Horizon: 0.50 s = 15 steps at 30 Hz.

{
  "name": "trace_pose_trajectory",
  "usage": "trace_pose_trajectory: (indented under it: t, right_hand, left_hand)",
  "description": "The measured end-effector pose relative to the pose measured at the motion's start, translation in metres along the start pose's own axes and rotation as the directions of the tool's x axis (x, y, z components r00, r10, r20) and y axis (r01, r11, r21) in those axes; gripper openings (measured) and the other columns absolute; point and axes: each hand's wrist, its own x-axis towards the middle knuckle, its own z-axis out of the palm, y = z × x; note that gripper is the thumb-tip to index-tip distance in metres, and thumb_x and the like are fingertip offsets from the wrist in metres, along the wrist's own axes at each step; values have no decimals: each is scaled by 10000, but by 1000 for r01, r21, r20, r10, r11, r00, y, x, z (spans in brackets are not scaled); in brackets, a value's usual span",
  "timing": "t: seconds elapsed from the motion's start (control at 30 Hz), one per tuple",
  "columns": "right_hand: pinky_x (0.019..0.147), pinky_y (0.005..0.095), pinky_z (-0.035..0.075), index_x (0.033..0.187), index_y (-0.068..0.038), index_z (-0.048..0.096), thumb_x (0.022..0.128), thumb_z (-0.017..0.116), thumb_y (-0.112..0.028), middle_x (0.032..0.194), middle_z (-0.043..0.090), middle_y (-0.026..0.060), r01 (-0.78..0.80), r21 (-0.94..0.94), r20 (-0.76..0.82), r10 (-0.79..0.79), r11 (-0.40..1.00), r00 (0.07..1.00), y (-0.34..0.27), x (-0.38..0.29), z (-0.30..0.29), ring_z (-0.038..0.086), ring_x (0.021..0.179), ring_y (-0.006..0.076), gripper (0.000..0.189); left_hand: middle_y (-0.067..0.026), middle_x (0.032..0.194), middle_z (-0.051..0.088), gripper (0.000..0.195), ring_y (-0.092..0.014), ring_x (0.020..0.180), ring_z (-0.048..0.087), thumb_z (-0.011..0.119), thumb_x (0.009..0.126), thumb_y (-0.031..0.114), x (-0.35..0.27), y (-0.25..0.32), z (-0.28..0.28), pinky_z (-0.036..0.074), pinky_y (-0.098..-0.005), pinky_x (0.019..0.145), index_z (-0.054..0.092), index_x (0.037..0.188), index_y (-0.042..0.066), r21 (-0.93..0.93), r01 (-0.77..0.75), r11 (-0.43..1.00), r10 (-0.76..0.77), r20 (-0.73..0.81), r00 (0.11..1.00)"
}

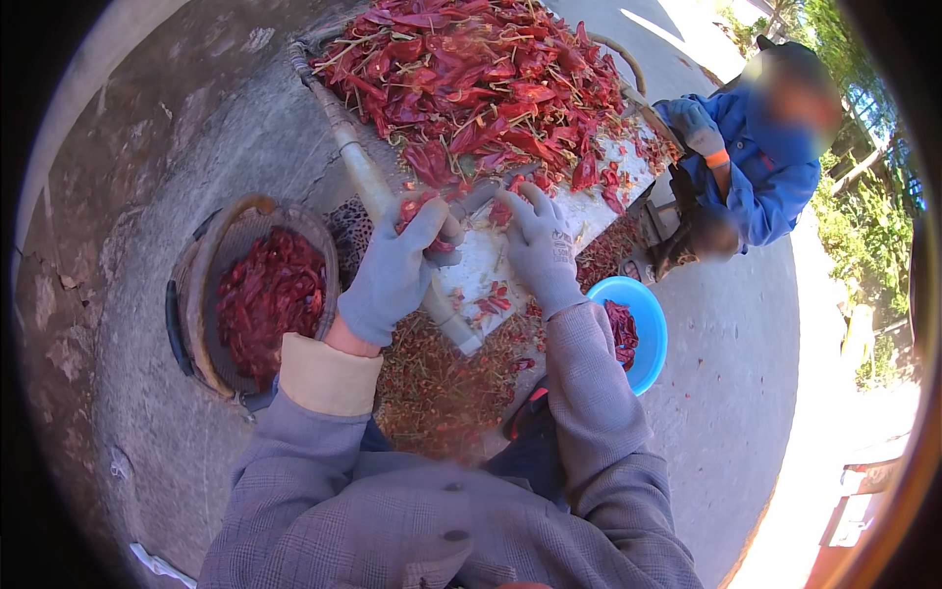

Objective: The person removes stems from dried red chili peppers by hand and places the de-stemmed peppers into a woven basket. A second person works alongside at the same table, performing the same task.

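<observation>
My left hand (394,269), in a grey work glove, is closed around a dried red chili pepper (416,210), parts of which show between the fingers. My right hand (543,247), gloved alike, has a small red chili piece (500,213) at its fingertips. Between the two hands is a dark grey flat shape (477,197) that I cannot make out. Both hands are over the near end of a whitish board (471,269) strewn with red scraps. Just beyond them rises a large heap of dried red chili peppers (478,81) with pale stems.
At left stands a woven basket (202,294) of red peppers. To the right, a blue plastic basin (655,339) holds some more. A pale pole (360,166) edges the heap. Stem litter (441,375) covers the floor before me. A co-worker in blue (773,184) sits at right.
</observation>
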Motion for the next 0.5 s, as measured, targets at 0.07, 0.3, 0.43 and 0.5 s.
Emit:
trace_pose_trajectory:
  t: [0.07,0.3,0.43,0.5]
  right_hand:
    - [1122,515,431,1353,-289,657,874,655,-65,1551,498,138,28,-120,51,-22,992,998,-1,1,8,467,1433,363,530]
    - [1043,492,483,1180,-228,699,853,685,-104,1398,588,90,-38,-170,37,45,985,998,2,5,12,558,1300,341,349]
    - [984,479,510,1080,-182,701,872,699,-153,1263,636,73,-85,-149,58,95,985,994,7,2,1,607,1190,343,210]
    - [945,454,526,1078,-148,697,893,700,-148,1202,661,83,-138,-78,55,142,987,988,5,0,-4,634,1120,322,185]
  left_hand:
    - [-6,880,590,268,-151,816,576,607,1079,350,-1,0,-7,501,-318,753,585,978,104,-17,-10,1000,12,109,994]
    - [-7,805,566,262,-135,737,542,596,1076,321,-4,7,-6,468,-304,709,632,1053,62,-19,63,998,-61,53,997]
    - [-20,856,641,295,-96,688,531,628,1051,242,-3,4,-1,459,-266,643,661,1262,37,-12,82,997,-82,17,996]
    - [-30,926,681,338,-77,687,537,641,1040,203,-2,1,-1,464,-251,624,647,1332,33,27,67,997,-67,16,998]
